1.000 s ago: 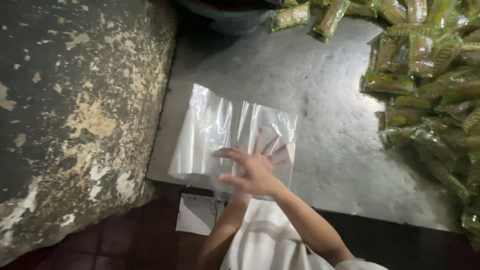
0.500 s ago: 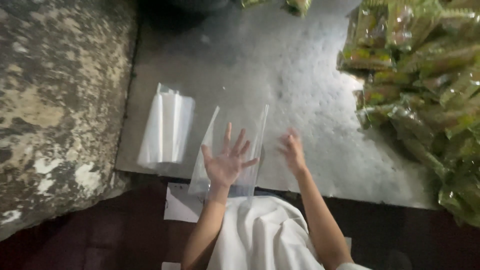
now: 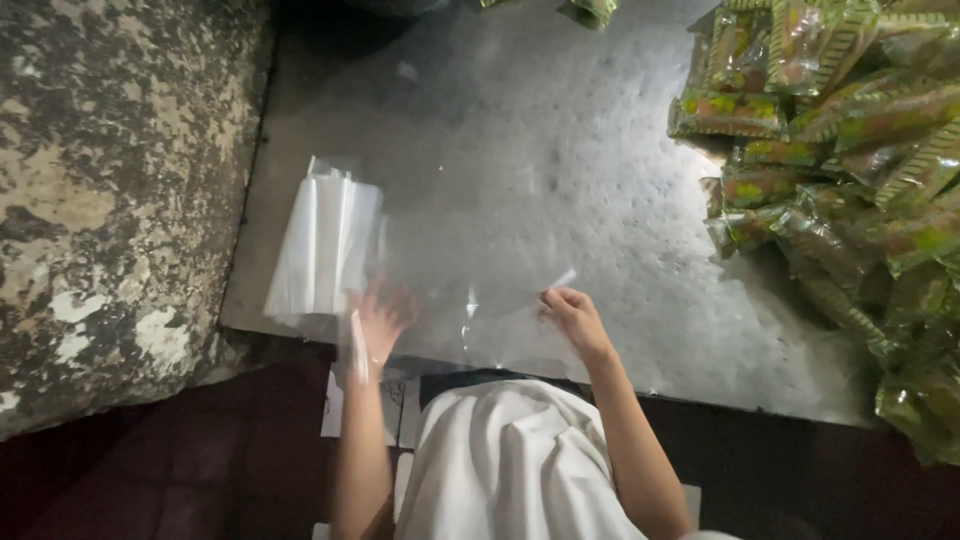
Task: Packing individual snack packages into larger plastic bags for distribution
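**Operator A:** Clear plastic bag (image 3: 470, 290) status: it lies spread low over the grey worktop (image 3: 560, 150), lower centre of the frame, between our two hands. Half a second ago we held it upright as a narrow sheet in front of the left hand; it now sits wider and flatter. We judge the bag to be separated from the stack and opened out.

**Operator B:** Confirm hand states.

**Operator A:** Left hand (image 3: 378, 322), lower left of centre, is blurred; its fingers appear spread against the film, but we cannot tell whether they pinch it. Right hand (image 3: 572, 312), lower centre, has its fingers curled together, pinching what looks like the bag's edge, which shows as a bright glint just above the knuckles.

**Operator B:** Surroundings?

**Operator A:** Stack of folded clear bags (image 3: 325, 245) lies just beside the left hand, at the left edge of the worktop; a second ago the bags were loosely heaped under our hand, now they sit as a tidy pile. Green snack packets (image 3: 840, 150) fill the right side of the frame, well apart from both hands. A rough mottled wall (image 3: 110, 180) occupies the upper left. White paper sheets (image 3: 335, 405) lie below the worktop edge near our white garment (image 3: 510, 460).

**Operator B:** Obstructions?

**Operator A:** None between hands and bag. The film is nearly invisible; its far edge cannot be traced.
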